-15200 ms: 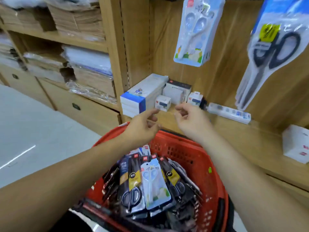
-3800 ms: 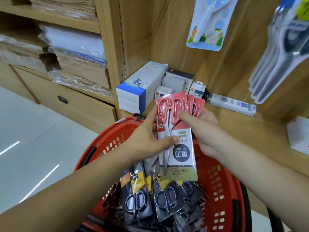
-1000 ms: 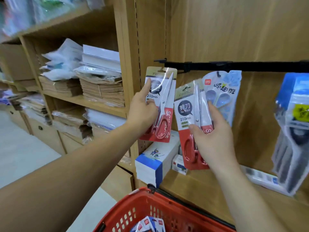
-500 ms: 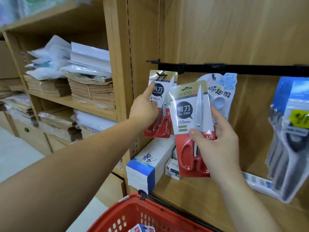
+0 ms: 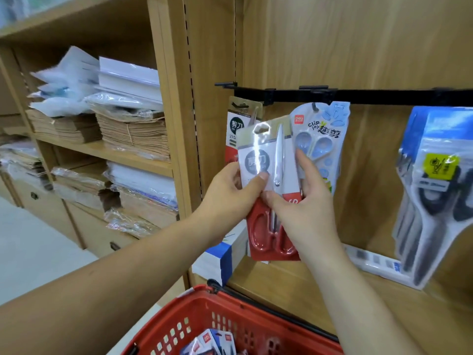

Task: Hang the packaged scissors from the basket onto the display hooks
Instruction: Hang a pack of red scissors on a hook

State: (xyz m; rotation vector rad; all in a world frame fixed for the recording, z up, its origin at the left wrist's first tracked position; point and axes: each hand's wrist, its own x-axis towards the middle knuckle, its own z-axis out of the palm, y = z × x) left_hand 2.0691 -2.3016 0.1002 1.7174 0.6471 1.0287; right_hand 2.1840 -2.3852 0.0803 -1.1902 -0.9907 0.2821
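Note:
A red-handled scissors pack (image 5: 271,190) is held upright in front of the black hook rail (image 5: 358,96). My left hand (image 5: 230,193) pinches its left edge, thumb on the front. My right hand (image 5: 302,208) grips its lower right side, forefinger raised along the edge. Behind it a second red scissors pack (image 5: 236,124) hangs on the leftmost hook. A pale blue scissors pack (image 5: 325,139) hangs just to the right. The red basket (image 5: 230,326) sits below with several packs inside.
Black-handled scissors packs (image 5: 435,190) hang at the far right. Boxes (image 5: 220,257) and a white strip (image 5: 376,262) lie on the wooden ledge. Shelves at left hold wrapped paper stacks (image 5: 128,124). A wooden upright (image 5: 179,124) divides the bays.
The first red pack now hangs on the leftmost hook and my left hand has let it go. That hand has come across to pinch the pack my right hand holds.

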